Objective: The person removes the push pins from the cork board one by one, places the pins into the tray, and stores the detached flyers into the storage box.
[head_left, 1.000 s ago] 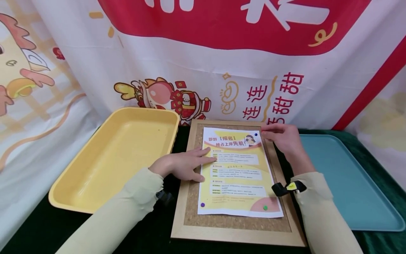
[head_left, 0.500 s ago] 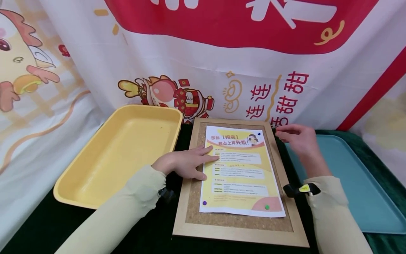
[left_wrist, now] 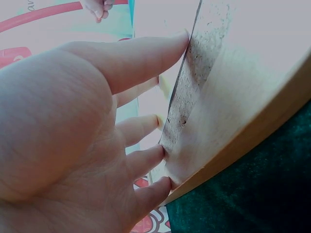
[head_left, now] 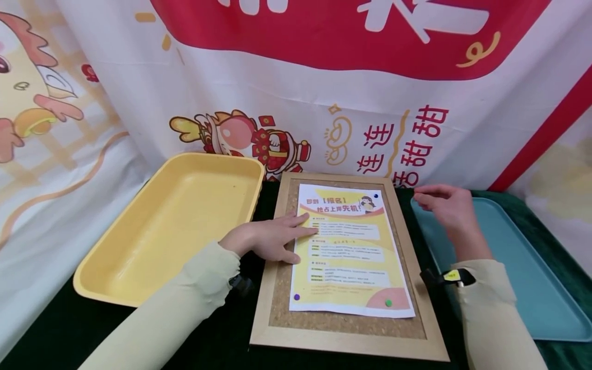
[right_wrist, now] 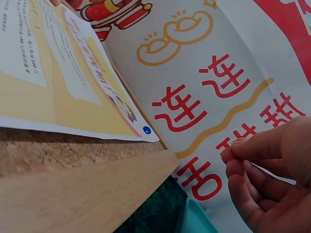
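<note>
A yellow printed poster (head_left: 347, 252) lies on a wood-framed corkboard (head_left: 349, 329). Spread fingers of my left hand (head_left: 273, 239) rest on the poster's left edge; in the left wrist view the thumb tip touches near the paper's edge beside bare cork. Over the near-left corner of the blue tray, my right hand (head_left: 450, 210) pinches a small red push pin (left_wrist: 99, 20), mostly hidden between thumb and forefinger. A blue pin (right_wrist: 147, 130) sits at the poster's top right corner, a purple pin (head_left: 297, 297) at the lower left and a green pin (head_left: 388, 303) at the lower right.
A deep yellow tray (head_left: 185, 216) stands left of the corkboard, and a shallow blue tray (head_left: 522, 267) lies to its right. Dark green cloth (head_left: 222, 334) covers the table. Close behind hangs a printed white and red curtain (head_left: 277, 77).
My right hand has moved right, from the poster's top right corner past the frame to above the blue tray's edge. The left hand stays on the poster.
</note>
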Available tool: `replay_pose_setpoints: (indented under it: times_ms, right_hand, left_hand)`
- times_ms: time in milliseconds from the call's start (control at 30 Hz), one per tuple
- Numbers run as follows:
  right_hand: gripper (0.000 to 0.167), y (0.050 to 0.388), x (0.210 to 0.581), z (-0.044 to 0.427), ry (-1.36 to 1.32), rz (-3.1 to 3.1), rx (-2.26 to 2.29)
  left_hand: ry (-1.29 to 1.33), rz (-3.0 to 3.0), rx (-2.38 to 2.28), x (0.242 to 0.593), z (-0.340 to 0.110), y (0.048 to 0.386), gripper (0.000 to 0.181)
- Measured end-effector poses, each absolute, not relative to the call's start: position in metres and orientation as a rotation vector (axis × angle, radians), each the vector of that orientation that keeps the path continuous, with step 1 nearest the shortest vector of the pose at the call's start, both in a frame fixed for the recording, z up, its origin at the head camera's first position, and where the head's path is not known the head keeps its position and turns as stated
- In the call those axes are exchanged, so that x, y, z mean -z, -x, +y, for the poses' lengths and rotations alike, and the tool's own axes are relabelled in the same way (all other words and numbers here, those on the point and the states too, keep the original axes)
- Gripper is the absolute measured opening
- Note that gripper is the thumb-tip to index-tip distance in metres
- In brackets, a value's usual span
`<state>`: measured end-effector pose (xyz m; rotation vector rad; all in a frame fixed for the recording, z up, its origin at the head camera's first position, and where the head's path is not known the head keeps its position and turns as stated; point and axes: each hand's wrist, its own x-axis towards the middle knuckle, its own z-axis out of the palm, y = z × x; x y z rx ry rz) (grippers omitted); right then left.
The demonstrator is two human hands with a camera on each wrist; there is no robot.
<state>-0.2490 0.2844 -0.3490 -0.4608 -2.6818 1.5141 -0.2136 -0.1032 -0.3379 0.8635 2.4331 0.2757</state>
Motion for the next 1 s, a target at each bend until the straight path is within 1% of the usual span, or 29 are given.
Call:
replay_pose_setpoints:
  times_ms: [367, 700, 1000]
  right_hand:
    - [0.051, 0.252, 0.352, 0.298, 0.521, -2.699, -1.509]
    - [0.045, 0.251, 0.360, 0.309, 0.598, -2.722, -1.505]
    - [0.046, 0.255, 0.370, 0.320, 0.648, -2.736, -1.507]
  left_hand:
    - [-0.870, 2.429, -0.293, 0.338, -0.105, 0.214, 0.075]
    - [-0.855, 2.423, -0.304, 0.338, -0.104, 0.214, 0.075]
    - [-0.865, 2.424, -0.303, 0.339, -0.105, 0.215, 0.075]
